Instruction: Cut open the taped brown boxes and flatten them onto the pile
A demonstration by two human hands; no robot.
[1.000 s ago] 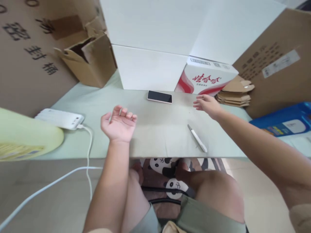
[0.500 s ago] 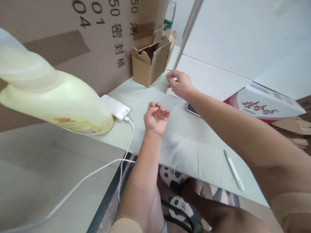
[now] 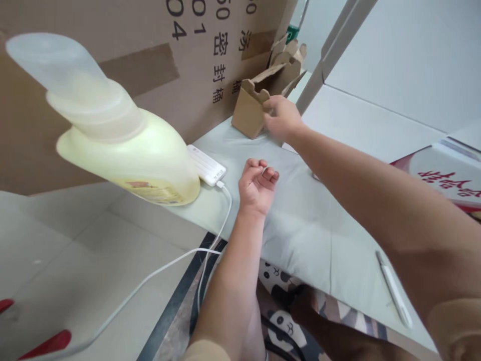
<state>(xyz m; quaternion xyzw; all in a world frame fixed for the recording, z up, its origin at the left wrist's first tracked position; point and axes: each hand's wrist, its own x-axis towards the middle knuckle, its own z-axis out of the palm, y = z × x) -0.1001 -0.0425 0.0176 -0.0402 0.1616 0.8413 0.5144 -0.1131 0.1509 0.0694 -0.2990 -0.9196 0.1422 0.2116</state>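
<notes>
Touching notched cardboard box [image 3: 248,111]

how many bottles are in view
2: a pale yellow bottle on the left of the table, and a green-labelled bottle, partly hidden, beyond the open carton by the right hand. More could be hidden behind the boxes.

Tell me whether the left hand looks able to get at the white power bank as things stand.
Probably yes: the left hand, apparently holding nothing, is close by, and only the white cable shows between it and the white power bank; the yellow bottle overlaps just the far end.
</notes>
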